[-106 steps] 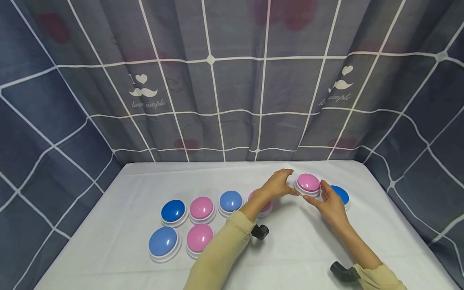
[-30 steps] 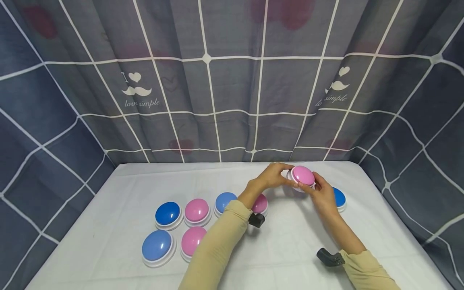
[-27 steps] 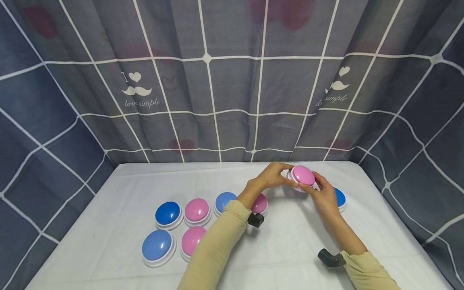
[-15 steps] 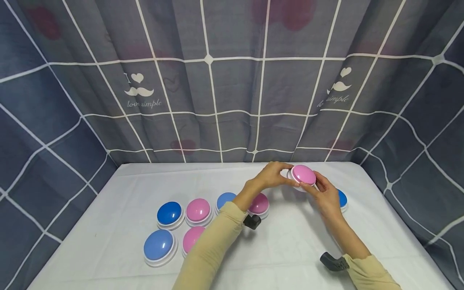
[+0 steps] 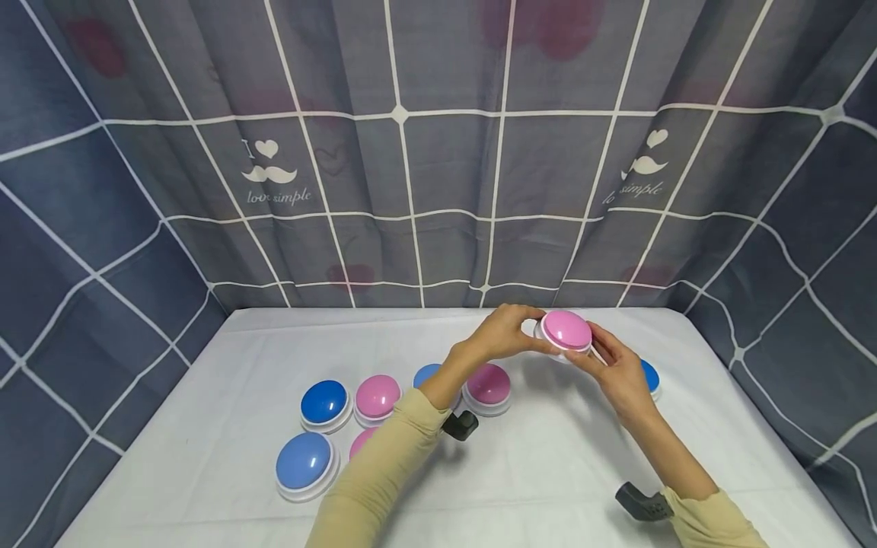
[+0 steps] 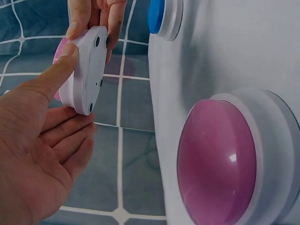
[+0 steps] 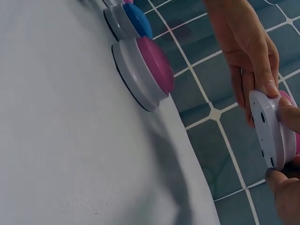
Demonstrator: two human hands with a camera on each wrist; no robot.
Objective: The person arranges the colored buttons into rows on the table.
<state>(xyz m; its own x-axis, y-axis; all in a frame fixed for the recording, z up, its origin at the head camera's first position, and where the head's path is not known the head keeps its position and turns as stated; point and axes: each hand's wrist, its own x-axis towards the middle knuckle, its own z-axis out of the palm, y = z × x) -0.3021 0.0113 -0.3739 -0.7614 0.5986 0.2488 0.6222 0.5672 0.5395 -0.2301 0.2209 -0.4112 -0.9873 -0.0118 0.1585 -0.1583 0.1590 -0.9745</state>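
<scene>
Both hands hold a pink push button (image 5: 567, 329) with a round white base, lifted off the table near its back edge. My left hand (image 5: 503, 332) pinches the base from the left, thumb in front. From the right, my right hand (image 5: 620, 373) grips the opposite side. The left wrist view shows the white underside (image 6: 97, 70) with small dark feet, tilted clear of the cloth. Below the left wrist stands another pink button (image 5: 488, 384). A blue button (image 5: 649, 375) sits partly hidden behind the right hand.
On the white-covered table (image 5: 541, 487), a dark blue button (image 5: 324, 402), a pink button (image 5: 377, 396) and a lighter blue button (image 5: 304, 461) stand at left. The left arm partly covers another blue (image 5: 426, 373) and pink button (image 5: 361, 440). A grid-patterned curtain (image 5: 445, 167) encloses the back and sides.
At first the pink button stood on the table with the hands around it. Both hands then took hold and raised it, and lately it has shifted slightly left.
</scene>
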